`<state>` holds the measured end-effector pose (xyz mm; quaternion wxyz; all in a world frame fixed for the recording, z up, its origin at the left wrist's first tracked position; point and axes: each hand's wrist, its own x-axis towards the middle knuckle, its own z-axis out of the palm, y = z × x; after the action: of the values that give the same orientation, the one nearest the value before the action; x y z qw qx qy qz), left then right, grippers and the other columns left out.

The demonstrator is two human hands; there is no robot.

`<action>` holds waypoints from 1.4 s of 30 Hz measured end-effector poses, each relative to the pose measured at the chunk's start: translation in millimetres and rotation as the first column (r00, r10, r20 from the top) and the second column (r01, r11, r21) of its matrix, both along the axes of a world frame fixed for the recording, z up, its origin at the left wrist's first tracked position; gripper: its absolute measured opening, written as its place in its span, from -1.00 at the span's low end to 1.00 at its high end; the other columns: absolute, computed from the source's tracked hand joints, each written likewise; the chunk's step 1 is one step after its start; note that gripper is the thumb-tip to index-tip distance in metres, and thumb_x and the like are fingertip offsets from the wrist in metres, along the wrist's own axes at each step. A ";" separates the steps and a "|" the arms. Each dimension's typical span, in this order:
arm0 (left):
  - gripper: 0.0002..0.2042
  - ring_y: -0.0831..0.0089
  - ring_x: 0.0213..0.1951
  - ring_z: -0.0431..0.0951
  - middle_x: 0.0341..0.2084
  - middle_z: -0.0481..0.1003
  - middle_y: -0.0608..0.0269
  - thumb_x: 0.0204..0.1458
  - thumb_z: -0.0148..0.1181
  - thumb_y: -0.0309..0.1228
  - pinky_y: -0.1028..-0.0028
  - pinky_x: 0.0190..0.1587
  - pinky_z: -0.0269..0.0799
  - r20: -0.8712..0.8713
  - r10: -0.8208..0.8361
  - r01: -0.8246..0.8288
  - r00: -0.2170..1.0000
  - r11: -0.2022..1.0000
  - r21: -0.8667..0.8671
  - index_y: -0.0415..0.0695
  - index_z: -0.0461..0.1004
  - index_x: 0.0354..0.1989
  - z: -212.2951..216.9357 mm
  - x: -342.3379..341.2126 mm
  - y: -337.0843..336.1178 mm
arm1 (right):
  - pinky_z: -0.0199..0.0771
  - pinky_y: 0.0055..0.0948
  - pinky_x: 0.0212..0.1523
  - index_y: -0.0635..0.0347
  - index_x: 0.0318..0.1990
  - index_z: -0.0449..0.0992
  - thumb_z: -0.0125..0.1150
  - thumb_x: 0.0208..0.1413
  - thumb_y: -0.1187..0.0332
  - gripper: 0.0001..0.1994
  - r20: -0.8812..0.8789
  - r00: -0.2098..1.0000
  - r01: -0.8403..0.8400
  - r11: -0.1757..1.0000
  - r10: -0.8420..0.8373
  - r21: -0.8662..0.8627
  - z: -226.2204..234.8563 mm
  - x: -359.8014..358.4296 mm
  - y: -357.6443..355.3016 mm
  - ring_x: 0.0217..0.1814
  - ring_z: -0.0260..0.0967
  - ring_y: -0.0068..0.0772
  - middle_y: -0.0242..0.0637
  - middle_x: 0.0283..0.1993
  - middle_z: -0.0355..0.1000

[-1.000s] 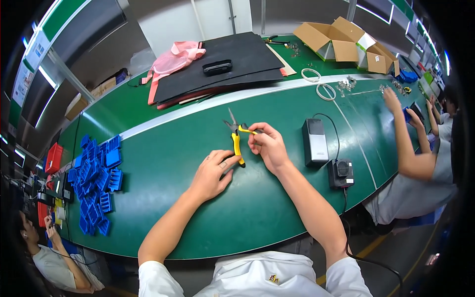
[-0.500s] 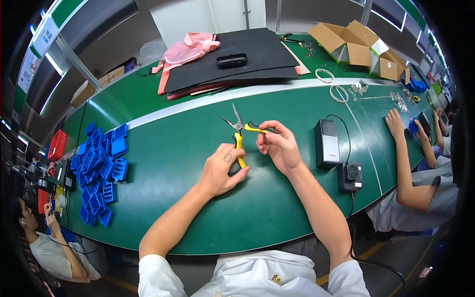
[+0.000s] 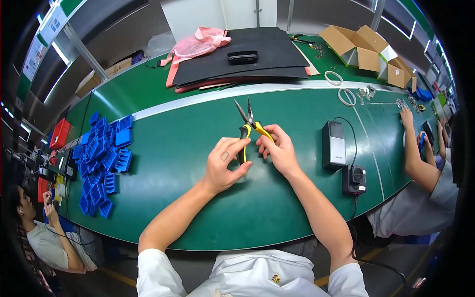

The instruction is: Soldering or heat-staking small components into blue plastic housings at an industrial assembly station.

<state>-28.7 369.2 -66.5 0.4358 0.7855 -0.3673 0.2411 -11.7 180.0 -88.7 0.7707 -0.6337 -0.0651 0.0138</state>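
Observation:
A pair of long-nose pliers [image 3: 251, 120] with yellow and black handles is held above the green table [image 3: 198, 218], its jaws apart and pointing away from me. My left hand [image 3: 221, 166] grips the left handle between thumb and fingers. The right handle is pinched in the curled fingers of my right hand [image 3: 281, 151]. Nothing sits between the jaws.
Many blue plastic trays [image 3: 101, 163] lie piled at the left. On the right stand a grey-black box device [image 3: 333, 146] and a black corded unit [image 3: 354, 179]. Black sheets [image 3: 247, 64] and cardboard boxes [image 3: 361, 54] lie at the back. Co-workers sit at both sides.
The handles have come closer together, and the jaws have narrowed from wide apart. My right hand has drawn nearer to my left. On the right, a co-worker's hand has reached farther out.

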 end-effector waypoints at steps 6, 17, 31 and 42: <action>-0.46 0.29 -0.29 0.44 -0.22 0.50 0.15 -0.06 0.32 -0.17 0.43 -0.30 0.38 -0.006 -0.011 0.011 1.000 1.000 -0.010 -0.21 0.40 0.05 -4.2 2.4 4.1 | 0.35 -0.50 -0.43 0.28 -0.14 0.33 0.23 0.06 0.38 -0.72 0.073 0.997 0.044 0.972 -0.028 -0.232 -0.6 -2.7 4.2 -0.44 0.33 -0.57 -0.33 -0.41 0.40; -0.37 0.25 -0.23 0.37 -0.24 0.34 0.12 -0.26 0.46 -0.12 0.45 -0.35 0.39 0.069 0.037 -0.047 0.997 0.988 0.148 -0.15 0.44 0.02 0.1 -6.6 -6.7 | 0.35 -0.06 -0.40 0.23 -0.13 0.29 0.04 0.17 0.30 -0.77 0.285 0.958 0.114 0.932 -0.012 -0.344 -9.6 -0.6 17.5 -0.26 0.39 0.27 0.12 -0.38 0.43; -0.38 0.16 -0.17 0.38 -0.16 0.32 0.06 -0.28 0.42 -0.45 0.34 -0.16 0.36 -0.090 0.055 -0.038 0.994 0.982 0.187 -0.18 0.36 0.08 -7.6 -6.6 -8.7 | 0.27 -0.04 -0.45 0.28 -0.27 0.14 0.14 0.02 0.34 -0.70 0.365 0.931 0.140 0.927 -0.004 -0.349 -4.1 -11.7 16.8 -0.43 0.30 0.24 0.09 -0.52 0.35; -0.39 0.23 -0.26 0.39 -0.17 0.34 0.06 -0.30 0.38 -0.55 0.39 -0.24 0.36 -0.106 0.017 -0.002 0.994 0.990 0.141 -0.21 0.36 0.07 -5.3 -9.4 -18.8 | 0.28 -0.05 -0.47 0.29 -0.30 0.15 0.16 0.02 0.34 -0.70 0.380 0.925 0.181 0.902 -0.021 -0.392 -3.4 -14.8 7.8 -0.44 0.32 0.22 0.08 -0.53 0.34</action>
<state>-38.1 350.4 -71.7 0.3972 0.8279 -0.3556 0.1743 -26.5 187.8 -92.1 0.5900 -0.7782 -0.1699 -0.1319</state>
